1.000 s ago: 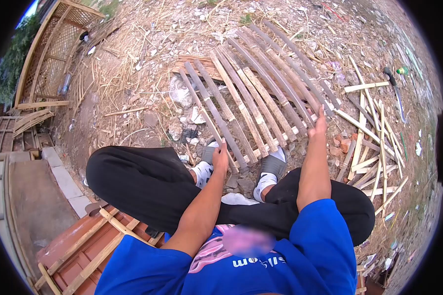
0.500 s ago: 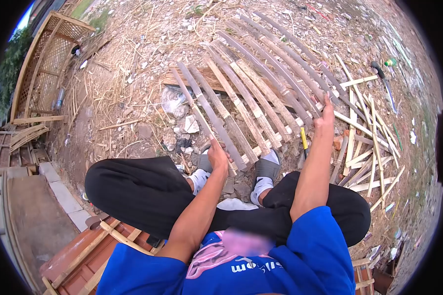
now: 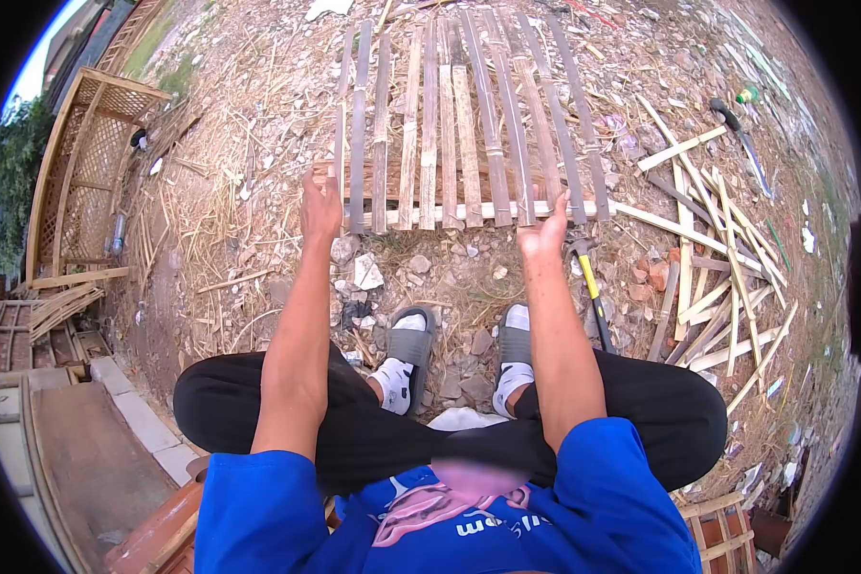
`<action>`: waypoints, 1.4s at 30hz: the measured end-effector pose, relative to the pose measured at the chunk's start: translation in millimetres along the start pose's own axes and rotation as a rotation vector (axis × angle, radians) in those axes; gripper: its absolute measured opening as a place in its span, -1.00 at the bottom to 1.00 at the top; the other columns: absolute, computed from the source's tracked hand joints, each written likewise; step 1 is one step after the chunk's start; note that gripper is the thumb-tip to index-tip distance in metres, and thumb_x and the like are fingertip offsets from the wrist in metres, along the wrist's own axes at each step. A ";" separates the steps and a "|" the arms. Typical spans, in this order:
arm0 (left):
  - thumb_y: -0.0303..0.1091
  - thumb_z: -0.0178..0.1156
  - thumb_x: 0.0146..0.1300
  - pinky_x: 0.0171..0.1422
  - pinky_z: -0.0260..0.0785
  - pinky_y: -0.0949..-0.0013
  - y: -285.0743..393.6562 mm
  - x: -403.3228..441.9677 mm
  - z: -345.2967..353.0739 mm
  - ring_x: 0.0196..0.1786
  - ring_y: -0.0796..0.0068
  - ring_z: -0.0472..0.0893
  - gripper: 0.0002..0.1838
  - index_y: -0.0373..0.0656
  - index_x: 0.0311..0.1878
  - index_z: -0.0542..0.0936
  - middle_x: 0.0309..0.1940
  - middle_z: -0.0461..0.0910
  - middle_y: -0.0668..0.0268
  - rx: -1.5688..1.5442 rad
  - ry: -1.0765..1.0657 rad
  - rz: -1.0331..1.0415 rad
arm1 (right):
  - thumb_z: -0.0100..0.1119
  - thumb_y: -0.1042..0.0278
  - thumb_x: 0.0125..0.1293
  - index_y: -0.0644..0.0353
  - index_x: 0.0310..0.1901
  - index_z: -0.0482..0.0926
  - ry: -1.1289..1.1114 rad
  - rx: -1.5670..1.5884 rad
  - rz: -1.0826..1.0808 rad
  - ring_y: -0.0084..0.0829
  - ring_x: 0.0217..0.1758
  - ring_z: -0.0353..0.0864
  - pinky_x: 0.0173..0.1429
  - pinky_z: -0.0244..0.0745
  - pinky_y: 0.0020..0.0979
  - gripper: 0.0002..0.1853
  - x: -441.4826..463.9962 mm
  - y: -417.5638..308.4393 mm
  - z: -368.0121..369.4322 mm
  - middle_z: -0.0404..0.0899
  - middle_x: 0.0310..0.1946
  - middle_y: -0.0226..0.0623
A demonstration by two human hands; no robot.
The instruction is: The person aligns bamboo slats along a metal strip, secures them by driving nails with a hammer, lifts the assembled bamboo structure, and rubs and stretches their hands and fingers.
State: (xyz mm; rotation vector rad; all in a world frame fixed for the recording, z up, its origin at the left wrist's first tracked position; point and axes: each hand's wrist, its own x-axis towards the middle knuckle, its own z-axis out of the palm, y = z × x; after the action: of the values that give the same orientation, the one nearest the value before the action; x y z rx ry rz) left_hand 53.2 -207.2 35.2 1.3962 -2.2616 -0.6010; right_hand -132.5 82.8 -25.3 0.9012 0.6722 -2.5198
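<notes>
A panel of long brown slats [image 3: 434,143] lies in front of me, the slats running away from me side by side. A pale crossbar [image 3: 392,217] joins them near their close ends. At the panel's near left corner, my left hand [image 3: 321,203] is closed on the edge of the slatted panel. My right hand [image 3: 545,228] grips the near edge toward the right, its thumb pointing up. Under the slats part of a reddish-brown board [image 3: 493,182] shows.
A hammer [image 3: 593,292] with a yellow and black handle lies right of my feet. Loose wood strips [image 3: 727,277] are heaped at the right, below a black-handled saw [image 3: 737,134]. A lattice frame [image 3: 91,172] stands at the left. Stones and straw cover the ground.
The slatted panel has turned from slanting to nearly straight ahead and moved away from my feet. Both hands moved forward with it, the left outward and the right inward. The hammer is now fully uncovered.
</notes>
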 end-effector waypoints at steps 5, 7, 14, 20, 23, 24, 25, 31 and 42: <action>-0.05 0.12 0.39 0.19 0.36 0.10 -25.7 29.4 -9.2 0.08 -0.01 0.58 -0.45 -0.25 0.27 0.44 0.02 0.61 -0.06 -0.083 -0.192 0.178 | 0.21 -0.13 0.35 0.06 0.51 0.00 0.158 -0.360 0.281 -0.14 0.48 0.22 0.50 0.23 -0.16 -0.12 -12.3 100.4 -74.8 0.25 0.41 -0.18; -0.07 0.16 0.37 0.19 0.36 0.11 -30.2 10.8 -5.4 0.07 0.00 0.58 -0.48 -0.28 0.22 0.49 0.01 0.61 -0.05 -0.094 -0.294 0.197 | 0.18 0.04 0.39 0.06 0.47 0.09 0.155 -0.469 0.339 -0.16 0.30 0.45 0.36 0.42 -0.20 -0.27 -33.7 126.3 -91.6 0.28 0.37 -0.15; -0.05 0.26 0.31 0.22 0.39 0.24 -64.4 -40.8 18.6 0.09 0.22 0.61 -0.51 -0.15 0.18 0.55 -0.03 0.65 0.08 0.032 -0.808 0.061 | 0.28 0.14 0.31 0.15 -0.02 0.57 -0.695 -1.536 0.491 -0.48 -0.27 0.66 -0.26 0.55 -0.43 -0.68 -69.4 129.9 -47.5 0.66 -0.21 -0.29; -0.05 0.27 0.30 0.19 0.41 0.23 -48.2 -28.1 8.5 0.05 0.21 0.62 -0.50 -0.16 0.18 0.54 -0.07 0.67 0.08 -0.011 -0.819 -0.049 | 0.28 0.03 0.23 0.18 0.11 0.56 -1.292 -2.108 -0.215 -0.10 0.19 0.56 0.30 0.40 -0.18 -0.49 -54.5 19.2 109.9 0.59 0.08 -0.02; -0.06 0.27 0.30 0.10 0.45 0.25 -47.8 -28.1 17.7 -0.04 0.27 0.64 -0.51 -0.18 0.16 0.55 -0.13 0.67 0.10 0.002 -0.754 0.095 | 0.26 0.03 0.27 0.25 0.17 0.48 -1.182 -2.533 -0.565 -0.06 0.16 0.58 0.27 0.45 -0.14 -0.44 -60.7 -67.8 179.4 0.58 0.09 0.02; -0.13 0.23 0.33 -0.02 0.48 0.30 -53.5 -29.4 27.9 -0.15 0.34 0.66 -0.57 -0.21 0.14 0.54 -0.14 0.67 0.13 -0.066 -0.737 0.144 | 0.25 0.02 0.30 0.23 0.21 0.46 -1.136 -2.530 -0.545 -0.12 0.09 0.61 0.20 0.49 -0.16 -0.43 -65.5 -92.7 186.4 0.60 0.01 -0.01; -0.16 0.22 0.35 -0.05 0.48 0.32 -42.7 -35.0 28.5 -0.18 0.36 0.66 -0.60 -0.21 0.12 0.55 -0.15 0.67 0.15 -0.173 -0.723 0.079 | 0.25 0.01 0.33 0.21 0.24 0.44 -1.091 -2.529 -0.536 -0.17 0.02 0.64 0.12 0.53 -0.18 -0.43 -65.1 -113.7 189.7 0.63 -0.06 -0.04; -0.16 0.10 0.45 -0.17 0.46 0.46 26.3 -98.2 33.8 -0.26 0.53 0.65 -0.68 -0.13 0.12 0.53 -0.11 0.67 0.29 -0.776 -0.690 -0.456 | -0.35 -0.62 0.29 0.12 0.42 0.26 -0.930 -0.958 0.521 -0.06 0.21 0.53 0.22 0.54 0.00 -0.02 -91.4 -153.6 116.9 0.44 0.21 0.05; 0.35 -0.21 0.42 0.14 0.42 0.31 162.8 -129.3 -8.1 0.01 0.48 0.59 -0.25 -0.14 0.30 0.42 0.02 0.59 0.32 -1.364 -0.901 -0.074 | -0.44 -0.76 0.15 -0.01 0.54 0.03 -0.996 -0.552 0.822 0.16 0.41 0.31 0.26 0.40 0.35 0.13 -128.7 -120.8 124.2 0.12 0.46 0.13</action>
State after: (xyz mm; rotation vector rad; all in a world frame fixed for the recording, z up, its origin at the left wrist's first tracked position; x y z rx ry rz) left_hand -7.0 -25.7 117.2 0.4594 -1.4384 -2.4938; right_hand -159.4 136.7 181.9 -0.2787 0.4542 -1.5713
